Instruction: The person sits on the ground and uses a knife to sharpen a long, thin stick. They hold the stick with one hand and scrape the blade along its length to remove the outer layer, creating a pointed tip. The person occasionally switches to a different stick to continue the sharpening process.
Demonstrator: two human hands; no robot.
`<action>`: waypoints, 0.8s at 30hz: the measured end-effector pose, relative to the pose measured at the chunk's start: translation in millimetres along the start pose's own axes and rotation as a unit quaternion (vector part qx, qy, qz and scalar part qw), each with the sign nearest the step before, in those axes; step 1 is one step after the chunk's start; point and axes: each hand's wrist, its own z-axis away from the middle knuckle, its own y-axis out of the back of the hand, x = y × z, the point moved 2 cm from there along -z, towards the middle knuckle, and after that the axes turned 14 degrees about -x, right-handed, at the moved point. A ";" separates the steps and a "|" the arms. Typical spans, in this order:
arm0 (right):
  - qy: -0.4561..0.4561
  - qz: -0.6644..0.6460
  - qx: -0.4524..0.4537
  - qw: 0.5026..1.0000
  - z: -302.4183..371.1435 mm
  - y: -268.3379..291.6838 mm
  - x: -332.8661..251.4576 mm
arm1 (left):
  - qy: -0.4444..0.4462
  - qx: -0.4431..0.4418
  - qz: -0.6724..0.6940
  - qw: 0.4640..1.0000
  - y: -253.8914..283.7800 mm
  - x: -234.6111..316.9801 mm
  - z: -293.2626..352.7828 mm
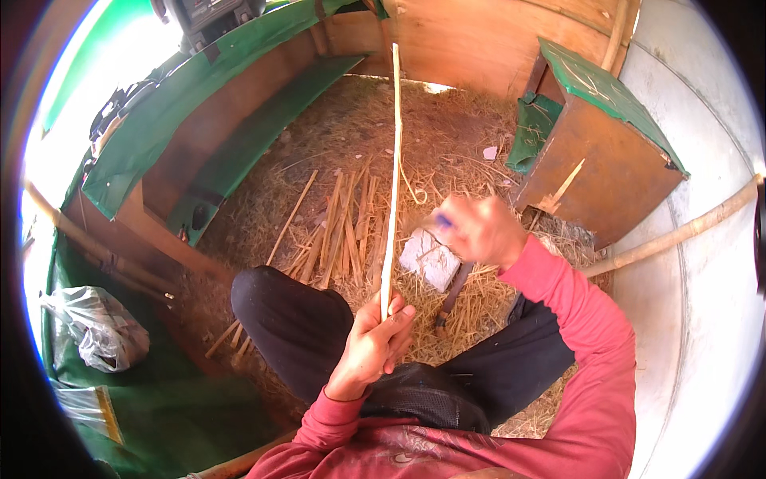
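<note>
The left hand (373, 343) is gripping the near end of a long thin stick (392, 172), holding it upright and steady for working. The right hand (479, 230), blurred, is closed around a blue-handled tool (444, 221) beside the stick; cut sticks (339, 231) are lying beyond.

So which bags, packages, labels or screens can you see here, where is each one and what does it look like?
Clear plastic bag: lower left on the green sheet, crumpled, see-through with pale contents.
Dark device: top edge, left of centre, blackish and boxy; whether it has a screen cannot be told.
No signs or labels can be made out.
</note>
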 end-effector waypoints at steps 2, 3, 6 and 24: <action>0.071 0.005 -0.007 0.997 0.6 -13.5 -15.3 | 0.003 -0.016 -0.001 1.000 -4.3 -1.5 -2.8; 0.067 0.007 -0.020 0.998 2.8 -19.4 -16.1 | 0.009 -0.025 -0.009 1.000 -7.1 -4.0 -4.0; -0.038 0.026 -0.034 0.998 3.7 -21.8 -11.2 | 0.019 -0.027 -0.037 0.999 -10.4 -8.7 -0.5; -0.198 -0.285 0.051 0.937 7.2 21.9 57.2 | 0.070 -0.092 0.078 0.990 -8.6 -27.3 17.9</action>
